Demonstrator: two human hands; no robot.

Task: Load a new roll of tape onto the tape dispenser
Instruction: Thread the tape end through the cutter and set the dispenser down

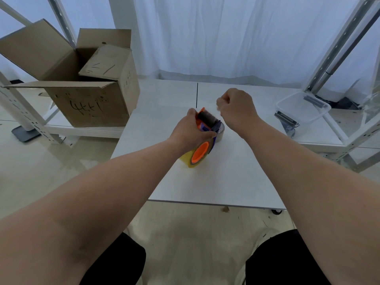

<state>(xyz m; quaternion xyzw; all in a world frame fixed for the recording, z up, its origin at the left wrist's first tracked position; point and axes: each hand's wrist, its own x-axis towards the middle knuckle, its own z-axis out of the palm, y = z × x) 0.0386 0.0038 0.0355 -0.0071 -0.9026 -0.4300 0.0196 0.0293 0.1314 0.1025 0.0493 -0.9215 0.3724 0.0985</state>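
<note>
Head view. Tape dispenser (206, 128) stands on the white table (236, 182), near its middle, with the left hand (193, 130) wrapped over its top and left side, fingers curled round the frame. The yellowish tape roll (190, 159) sits on the orange hub (199, 151) at the near end; the roller and cutter end points away from the person, so the long axis runs roughly near-to-far, tilted slightly right. A grey ring — possibly a spent core, cannot tell — lies on the table touching the dispenser's right side. Right hand (236, 108) is raised just beyond and to the right of the cutter end, fingers drawn in toward the thumb as if pinching something thin; whether a clear tape end is between them I cannot tell — nothing visible there. Judgement: roll appears mounted, and the step in hand is drawing the free end forward over the roller. That turns on one relation: the right hand lies along the dispenser's axis, past the far end, so the pull should run straight away from the hub while the left holds the frame down.
</note>
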